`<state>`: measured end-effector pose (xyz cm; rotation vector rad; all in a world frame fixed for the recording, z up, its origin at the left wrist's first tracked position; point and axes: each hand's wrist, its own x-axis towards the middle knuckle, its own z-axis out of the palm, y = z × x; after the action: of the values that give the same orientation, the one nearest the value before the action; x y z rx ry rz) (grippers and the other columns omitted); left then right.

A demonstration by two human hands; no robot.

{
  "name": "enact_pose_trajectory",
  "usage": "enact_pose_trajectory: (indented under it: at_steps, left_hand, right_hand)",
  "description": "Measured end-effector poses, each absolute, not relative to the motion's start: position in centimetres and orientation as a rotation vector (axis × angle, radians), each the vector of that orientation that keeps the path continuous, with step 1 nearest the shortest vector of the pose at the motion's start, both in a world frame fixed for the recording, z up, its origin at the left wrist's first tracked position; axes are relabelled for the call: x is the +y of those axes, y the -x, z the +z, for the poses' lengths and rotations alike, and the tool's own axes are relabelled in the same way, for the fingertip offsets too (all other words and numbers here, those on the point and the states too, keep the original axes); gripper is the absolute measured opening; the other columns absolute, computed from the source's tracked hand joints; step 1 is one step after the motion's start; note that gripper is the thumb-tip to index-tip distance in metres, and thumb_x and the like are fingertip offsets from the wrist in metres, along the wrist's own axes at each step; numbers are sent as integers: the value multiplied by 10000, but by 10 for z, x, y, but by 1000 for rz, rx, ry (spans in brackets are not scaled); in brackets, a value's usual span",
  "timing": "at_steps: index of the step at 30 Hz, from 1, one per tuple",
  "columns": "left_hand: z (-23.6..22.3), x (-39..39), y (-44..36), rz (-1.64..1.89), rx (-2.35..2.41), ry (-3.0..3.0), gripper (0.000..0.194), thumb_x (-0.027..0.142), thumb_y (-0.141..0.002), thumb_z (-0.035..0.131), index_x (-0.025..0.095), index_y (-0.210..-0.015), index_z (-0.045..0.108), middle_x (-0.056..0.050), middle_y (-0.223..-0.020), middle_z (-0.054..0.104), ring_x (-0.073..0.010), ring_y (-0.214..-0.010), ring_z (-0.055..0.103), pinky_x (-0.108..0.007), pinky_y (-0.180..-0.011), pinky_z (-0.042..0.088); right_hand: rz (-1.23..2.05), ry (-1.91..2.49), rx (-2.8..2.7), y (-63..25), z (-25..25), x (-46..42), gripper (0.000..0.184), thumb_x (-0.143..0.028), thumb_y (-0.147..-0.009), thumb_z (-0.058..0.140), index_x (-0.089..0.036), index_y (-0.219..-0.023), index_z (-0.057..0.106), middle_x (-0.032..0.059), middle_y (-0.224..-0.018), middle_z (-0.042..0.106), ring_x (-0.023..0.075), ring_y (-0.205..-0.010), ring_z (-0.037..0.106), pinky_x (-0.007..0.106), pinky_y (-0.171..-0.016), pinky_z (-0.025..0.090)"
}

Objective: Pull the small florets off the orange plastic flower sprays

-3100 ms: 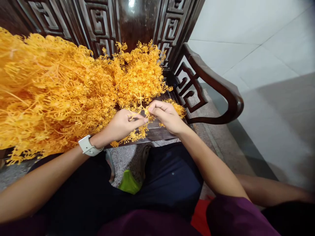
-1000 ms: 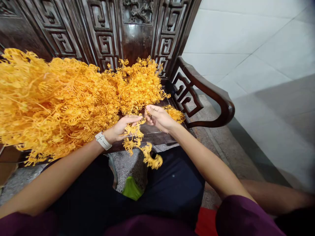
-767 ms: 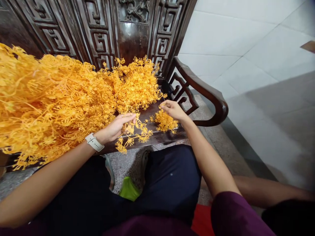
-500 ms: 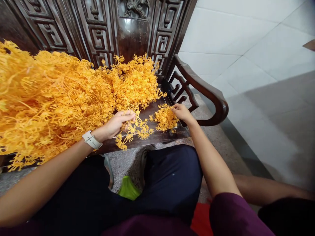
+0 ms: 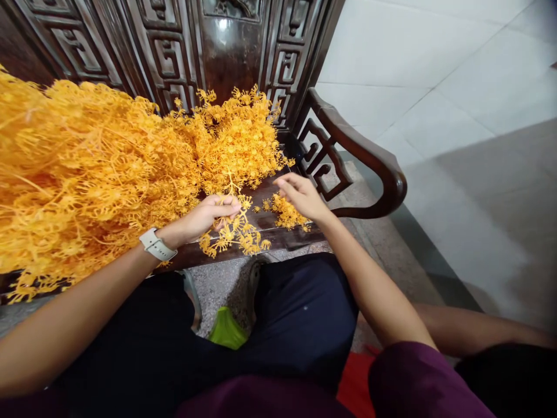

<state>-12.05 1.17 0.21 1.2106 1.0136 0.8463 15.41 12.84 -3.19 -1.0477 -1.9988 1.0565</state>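
Left hand [image 5: 209, 213] closed on a sprig [image 5: 232, 232] of orange plastic pieces, fingers curled round its stem, the branching ends spilling toward the near edge of the dark wooden bench [image 5: 270, 235]. White watch [image 5: 156, 245] strapped on that wrist. Right hand [image 5: 302, 196] just to the right, fingers loosely spread and holding nothing — hovering above a small heap of loose orange bits [image 5: 285, 213] lying on the seat. Far and left, a big pile of the same orange sprigs [image 5: 108, 168] covering most of the bench and leaning against the carved backrest [image 5: 226, 46]. Curved armrest [image 5: 369, 162] to the right of the hands. Nearer, dark trousers [image 5: 300, 319], a green shoe [image 5: 226, 330] on the speckled floor between the knees.
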Motion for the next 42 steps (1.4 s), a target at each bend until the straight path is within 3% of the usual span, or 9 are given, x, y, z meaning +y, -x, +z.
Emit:
enact_pose_trajectory:
  at_steps: [3,7,10,16,22,33,39,42]
  left_hand:
    - [3,13,118,789,1008,-1261,395,459,-884,736,181,-682,542,43,-618,439,-85,-507,381,-234,-478,295]
    - [-3,14,117,841,1027,-1270,425,440,-836,756,192,-629,482,56,-587,392,-84,-506,359,-243,-489,276]
    - [-5,12,119,853,1024,-1236,466,431,-828,779,189,-584,464,64,-560,364,-75,-495,325,-244,-483,253]
    - [10,2,119,784,850,-1157,281,377,-850,738,145,-697,695,41,-527,488,-65,-446,321,-234,-444,225]
    - [22,-13,111,759,700,-1002,391,271,-720,721,192,-483,420,80,-399,299,-36,-372,197,-215,-416,179]
    - [17,-15,106,753,600,-832,480,333,-697,729,186,-404,378,46,-333,277,-48,-313,281,-209,-391,291]
    - [24,-20,103,794,583,-778,479,315,-724,715,194,-467,330,63,-335,257,-38,-325,242,-201,-408,304]
    - [25,-16,104,820,601,-821,512,342,-772,709,201,-486,309,71,-355,253,-41,-346,230,-220,-435,308]
  right_hand:
    - [1391,725,-2091,-114,-12,90,459,-599,-1083,486,-186,-974,654,6,-811,627,123,-688,534,288,-661,420]
    - [1413,595,-2089,-89,0,64,441,-574,-1067,580,-191,-849,575,-29,-749,536,110,-713,489,271,-678,408]
    - [1579,587,-2024,-87,0,63,456,-607,-1056,584,-195,-863,545,-36,-756,544,92,-677,513,259,-639,419]
    - [2023,392,-1750,-83,-2,60,441,-592,-1045,626,-194,-873,541,-27,-754,586,78,-631,520,240,-586,420]
    - [2334,215,-1482,-79,2,47,446,-560,-1007,707,-202,-825,510,-89,-659,359,72,-563,310,218,-519,293]
    - [2319,193,-1334,-75,-1,40,459,-580,-1002,703,-204,-814,518,-103,-623,306,61,-536,219,178,-492,276]
    - [2308,271,-1241,-70,0,33,459,-612,-988,696,-226,-833,502,-107,-629,316,68,-504,167,166,-406,248]
    - [2147,367,-1295,-68,4,38,469,-631,-972,703,-229,-828,509,-101,-619,347,75,-495,204,187,-406,237]
